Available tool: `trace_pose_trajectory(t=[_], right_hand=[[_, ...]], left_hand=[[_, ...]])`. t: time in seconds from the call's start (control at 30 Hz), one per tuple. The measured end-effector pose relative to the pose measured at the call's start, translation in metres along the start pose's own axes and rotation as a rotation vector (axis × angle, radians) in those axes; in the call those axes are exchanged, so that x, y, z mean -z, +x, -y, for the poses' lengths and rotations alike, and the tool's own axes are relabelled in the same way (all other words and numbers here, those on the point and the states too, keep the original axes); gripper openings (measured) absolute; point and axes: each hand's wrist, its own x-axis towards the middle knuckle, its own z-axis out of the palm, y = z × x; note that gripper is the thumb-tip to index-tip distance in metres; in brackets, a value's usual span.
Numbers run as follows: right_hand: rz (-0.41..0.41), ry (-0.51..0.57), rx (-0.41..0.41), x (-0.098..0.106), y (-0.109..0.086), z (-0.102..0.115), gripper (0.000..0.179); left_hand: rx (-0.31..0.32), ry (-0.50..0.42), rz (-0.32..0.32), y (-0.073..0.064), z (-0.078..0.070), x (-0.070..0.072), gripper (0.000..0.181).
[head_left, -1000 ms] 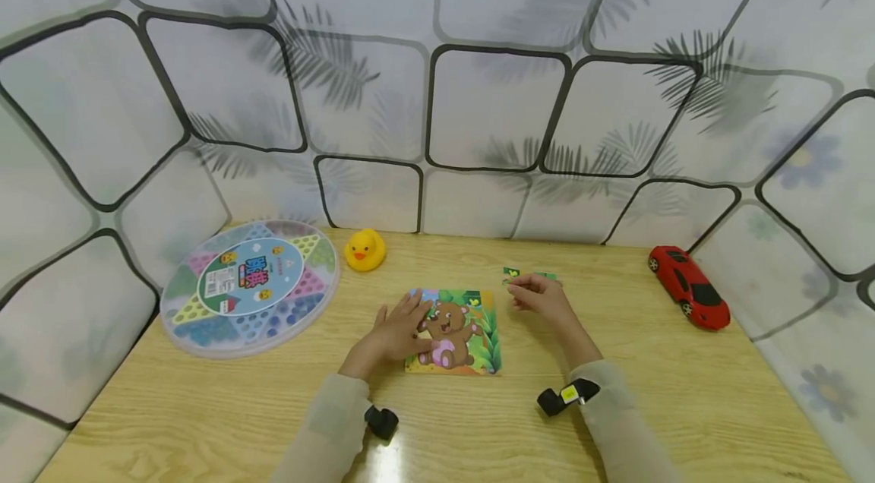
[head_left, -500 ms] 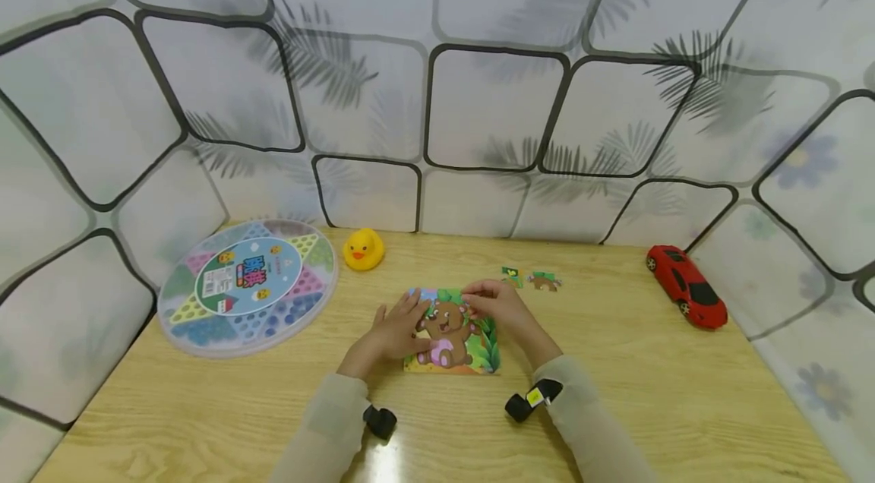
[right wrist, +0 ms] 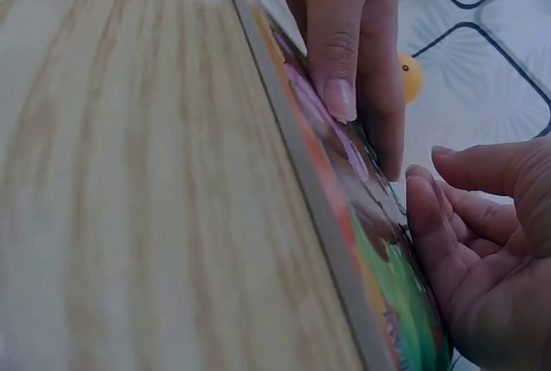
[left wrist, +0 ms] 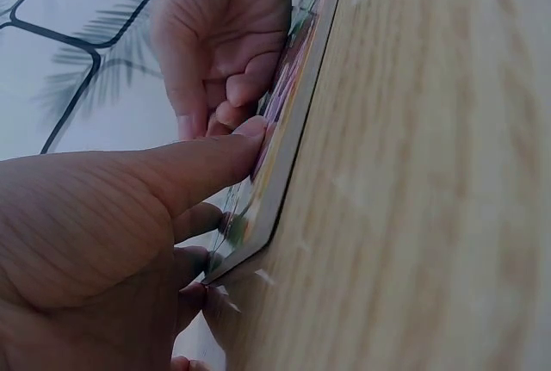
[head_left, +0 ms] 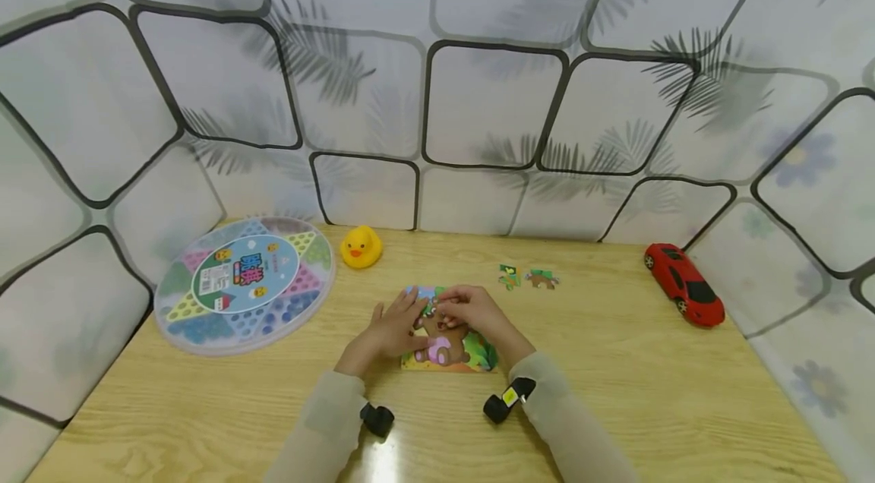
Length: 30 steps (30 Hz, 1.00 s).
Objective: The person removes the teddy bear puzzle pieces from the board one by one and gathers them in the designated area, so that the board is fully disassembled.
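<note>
A bear jigsaw puzzle (head_left: 440, 355) lies flat on the wood-grain counter (head_left: 437, 437), between and beneath the two hands. The left hand (head_left: 391, 333) rests on its left part, grip apart: the fingers are extended and spread, the outer ones past the left edge, while the thumb lies across the picture by the bear's pink belly. The right hand (head_left: 476, 312) is over the upper right of the puzzle, its fingers bent, thumb and forefinger tips near each other beside the left fingers; I cannot tell whether that grip is clamped on a piece. The bear's head is mostly covered by the hands.

Beyond the puzzle, to its right, two loose jigsaw pieces lie near each other: a green-and-yellow piece (head_left: 509, 277) and a brown-and-green piece (head_left: 542, 279). A yellow rubber duck (head_left: 361, 247) sits behind the left hand, close to a round Chinese checkers case (head_left: 244, 278) at far left. A red toy sports car (head_left: 683, 285) stands at far right, near the patterned wall covering (head_left: 492, 103). Each light sleeve has a black wrist camera at its cuff.
</note>
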Motion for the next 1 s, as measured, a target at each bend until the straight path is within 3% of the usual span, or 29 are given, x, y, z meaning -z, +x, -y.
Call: trace_pose_trajectory(t=[0.27, 0.67, 1.0], right_hand=[[0.031, -0.066, -0.045, 0.001, 0.000, 0.003, 0.037], [-0.002, -0.088, -0.060, -0.007, 0.003, 0.003, 0.045], [0.009, -0.011, -0.087, -0.004, 0.003, 0.001, 0.044]], left_hand=[[-0.001, 0.018, 0.010, 0.003, -0.001, 0.002, 0.074], [-0.026, 0.027, 0.074, -0.004, 0.006, 0.009, 0.080], [-0.012, 0.009, 0.047, -0.012, 0.004, 0.011, 0.084]])
